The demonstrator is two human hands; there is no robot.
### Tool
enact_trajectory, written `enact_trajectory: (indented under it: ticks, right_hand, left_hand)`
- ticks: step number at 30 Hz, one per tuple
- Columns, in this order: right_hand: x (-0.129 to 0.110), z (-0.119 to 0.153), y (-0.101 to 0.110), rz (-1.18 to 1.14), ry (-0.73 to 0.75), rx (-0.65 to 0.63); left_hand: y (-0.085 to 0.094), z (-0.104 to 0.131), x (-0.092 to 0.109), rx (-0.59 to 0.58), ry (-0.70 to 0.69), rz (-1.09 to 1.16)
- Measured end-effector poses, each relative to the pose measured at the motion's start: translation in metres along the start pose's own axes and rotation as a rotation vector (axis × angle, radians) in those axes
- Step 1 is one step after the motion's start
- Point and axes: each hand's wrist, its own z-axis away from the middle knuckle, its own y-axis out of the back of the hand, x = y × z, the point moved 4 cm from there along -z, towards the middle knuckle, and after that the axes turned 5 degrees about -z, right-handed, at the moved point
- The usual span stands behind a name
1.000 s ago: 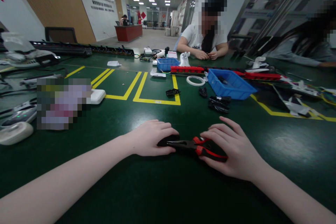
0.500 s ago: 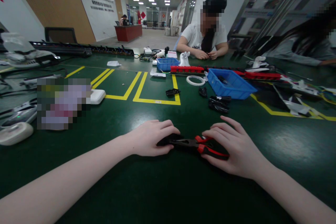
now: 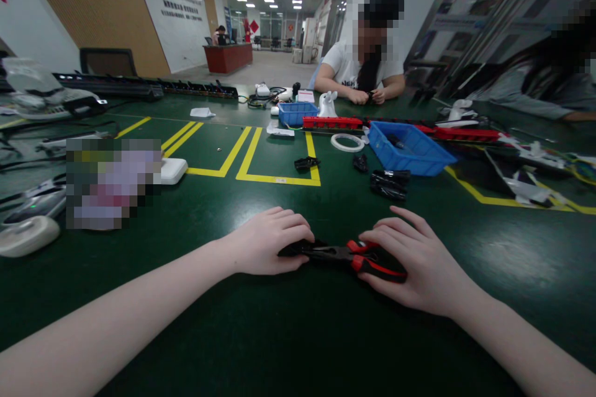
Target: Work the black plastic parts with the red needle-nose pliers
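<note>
Near left, the left hand (image 3: 267,240) is pinching a black piece (image 3: 289,250), palm down; right, the half-curled right hand (image 3: 416,263) is gripping pliers (image 3: 343,254).

A left hand (image 3: 270,242) conceals most of a dark piece (image 3: 289,249), its shape unreadable, and obscures the tips of pliers (image 3: 331,253), whose handles are partly covered by the right hand (image 3: 414,260). Pixelation masks an item (image 3: 112,189) at left. The frame's edge crops a white mouse (image 3: 30,236) and, opposite, a blurred person (image 3: 521,96). Distant wall lettering (image 3: 179,3) is illegible.
</note>
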Motion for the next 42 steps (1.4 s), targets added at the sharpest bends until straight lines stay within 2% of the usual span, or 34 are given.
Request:
enact_trajectory:
  ticks: [14, 29, 42]
  right_hand:
    - [0.0006, 0.0002, -0.0009, -0.005, -0.012, -0.014]
    - [0.0006, 0.0011, -0.0002, -0.001, -0.015, -0.006]
    - [0.0008, 0.0009, -0.0007, 0.001, 0.011, 0.008]
  left_hand:
    - [0.0023, 0.0006, 0.001, 0.049, -0.042, 0.004]
    - [0.0003, 0.0015, 0.0021, 0.028, -0.059, -0.025]
    - [0.0025, -0.0009, 0.0025, -0.02, -0.014, 0.058]
